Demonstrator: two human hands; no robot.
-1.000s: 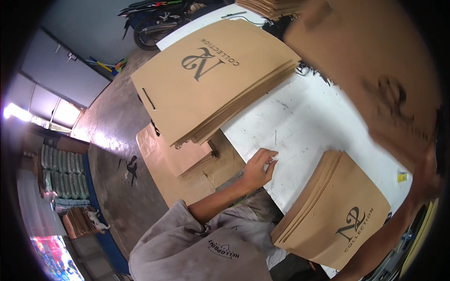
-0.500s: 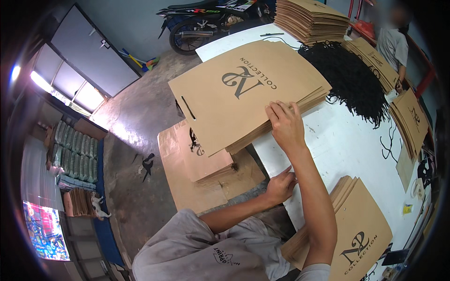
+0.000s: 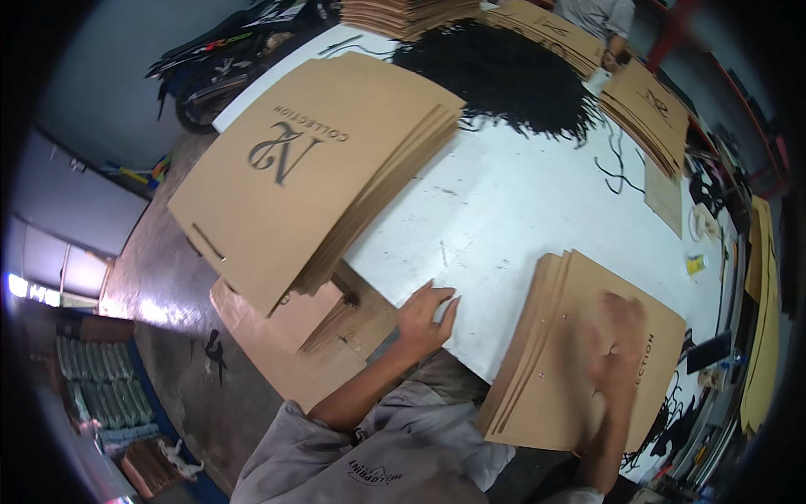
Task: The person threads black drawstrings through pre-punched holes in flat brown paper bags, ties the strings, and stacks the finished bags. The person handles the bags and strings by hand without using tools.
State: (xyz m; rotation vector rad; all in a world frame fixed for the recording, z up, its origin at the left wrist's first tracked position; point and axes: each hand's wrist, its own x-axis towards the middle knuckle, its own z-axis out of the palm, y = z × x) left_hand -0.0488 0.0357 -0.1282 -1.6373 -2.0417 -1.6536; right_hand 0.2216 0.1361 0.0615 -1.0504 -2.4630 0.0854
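My left hand (image 3: 426, 317) hovers at the near edge of the white table (image 3: 495, 189), thumb and fingers apart, holding nothing. Smeared by motion, my right hand (image 3: 617, 340) is over a stack of brown paper bags (image 3: 550, 370) at the table's near right. Whether it touches the top bag cannot be made out. That stack shows small eyelets near one edge and dark print partly covered by my hand. Farther left lies another stack of flat brown paper bags (image 3: 252, 210), its top one printed in black and fitted with a black cord handle.
A heap of black cords (image 3: 499, 76) lies at the far side, with more bag stacks (image 3: 646, 113) around it. Another person (image 3: 617, 42) is at the far right. Below the left stack are brown sheets (image 3: 260, 336). A motorcycle (image 3: 227, 71) stands behind the table.
My right hand has left the left bag stack and moved right, over the near right stack. My left hand has lifted and its fingers have spread. The view has swung rightward.
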